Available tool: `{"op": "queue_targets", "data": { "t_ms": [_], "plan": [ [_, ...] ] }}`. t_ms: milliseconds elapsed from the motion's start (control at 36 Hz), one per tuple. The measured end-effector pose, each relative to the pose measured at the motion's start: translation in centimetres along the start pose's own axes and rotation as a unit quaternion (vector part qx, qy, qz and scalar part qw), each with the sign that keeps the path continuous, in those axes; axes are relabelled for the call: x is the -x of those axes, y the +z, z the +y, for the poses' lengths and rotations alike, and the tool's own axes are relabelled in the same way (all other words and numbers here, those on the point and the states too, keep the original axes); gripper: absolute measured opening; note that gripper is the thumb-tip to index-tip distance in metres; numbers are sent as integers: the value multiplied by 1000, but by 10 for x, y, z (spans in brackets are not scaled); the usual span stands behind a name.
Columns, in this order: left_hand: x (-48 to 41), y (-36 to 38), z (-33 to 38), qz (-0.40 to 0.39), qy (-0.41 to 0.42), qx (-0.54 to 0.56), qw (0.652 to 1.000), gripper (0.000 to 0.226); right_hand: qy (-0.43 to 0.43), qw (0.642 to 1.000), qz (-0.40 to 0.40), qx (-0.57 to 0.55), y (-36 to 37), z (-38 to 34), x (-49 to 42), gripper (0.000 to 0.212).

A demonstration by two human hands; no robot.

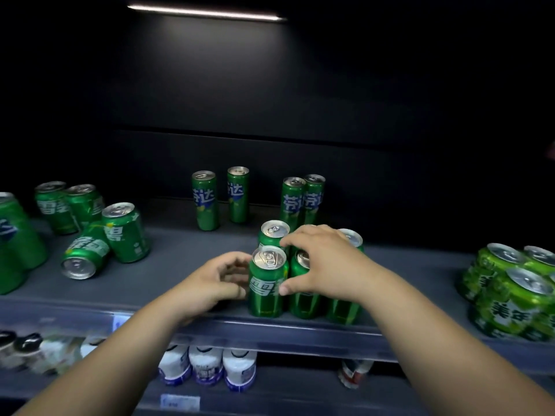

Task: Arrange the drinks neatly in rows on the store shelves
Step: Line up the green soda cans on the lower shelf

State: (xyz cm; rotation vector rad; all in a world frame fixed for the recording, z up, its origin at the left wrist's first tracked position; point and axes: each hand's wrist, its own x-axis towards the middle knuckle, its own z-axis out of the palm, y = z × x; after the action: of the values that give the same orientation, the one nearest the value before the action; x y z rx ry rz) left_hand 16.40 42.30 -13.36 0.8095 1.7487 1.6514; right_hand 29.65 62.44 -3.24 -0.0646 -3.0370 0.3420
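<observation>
- Left hand (216, 280) gripped the near green aluminium can (265, 295), labelled "雪", at the grey shelf's (180, 265) front edge.
- Right hand (321, 259) arched over neighbouring green cans (342, 307), thumb touching that can; grip unclear.
- Far slim green cans (205, 202) read "芬达".

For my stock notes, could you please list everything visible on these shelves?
short cans: at least four, dark green, upright, shelf centre front
slim cans: four, green, upright at back
left cans: at least five, green, one lying on its side
lime cans: several, bright green, right end
bottles: three, white, lower shelf
shelf: one, grey, holding cans
light strip: one, white, top
left hand: curled against the front short can
right hand: curled over short cans
</observation>
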Motion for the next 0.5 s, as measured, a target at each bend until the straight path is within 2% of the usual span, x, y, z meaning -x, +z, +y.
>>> {"op": "queue_targets", "data": {
  "t_ms": [56, 139, 194, 250, 278, 333, 500],
  "plan": [
    [7, 8, 1, -4, 17, -38, 999, 64, -16, 1000, 4, 9, 0, -1, -1, 75],
    [10, 20, 1, 39, 46, -89, 994, 64, -28, 999, -20, -4, -3, 3, -4, 66],
    [11, 26, -1, 69, 53, -120, 989, 65, -23, 995, -41, -85, -14, 10, -7, 61],
    [12, 29, -1, 87, 56, -147, 984, 67, -9, 981, -11, -194, -27, 15, -13, 48],
    [12, 29, -1, 88, 56, -152, 983, 68, -5, 977, 15, -210, -32, 18, -19, 45],
    [12, 27, 1, 79, 54, -158, 983, 71, 0, 983, 35, -183, -37, 20, -35, 50],
    [14, 7, 14, 87, 53, -177, 979, 78, 22, 986, -74, -149, -14, 15, -73, 68]
  ]
}}
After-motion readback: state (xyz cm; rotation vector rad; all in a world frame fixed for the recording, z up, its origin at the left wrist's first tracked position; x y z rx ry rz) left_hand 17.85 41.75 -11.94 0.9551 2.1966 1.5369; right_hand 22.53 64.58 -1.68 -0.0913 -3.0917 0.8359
